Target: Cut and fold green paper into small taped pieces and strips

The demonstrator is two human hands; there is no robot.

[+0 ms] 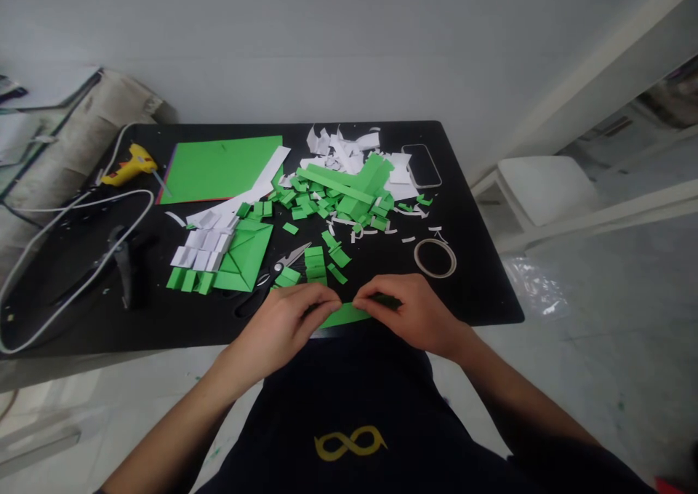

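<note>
At the table's near edge, my left hand (297,316) and my right hand (408,308) pinch a strip of green paper (345,315), thumbs and fingertips close together along its upper edge. Part of the strip is hidden behind the hands. Just beyond my left hand lie black-handled scissors (278,268) with their blades apart. Small folded green pieces (315,261) sit between the scissors and my hands. Further left is a green paper envelope shape (248,257), with rows of folded white pieces (203,247) beside and partly over it.
A heap of green and white paper scraps (349,188) covers the middle back. Green sheets (223,166) and a yellow glue gun (131,165) with a white cable lie left. A tape roll (435,258) and a phone-shaped outline (422,166) are at right, near a white stool (548,188).
</note>
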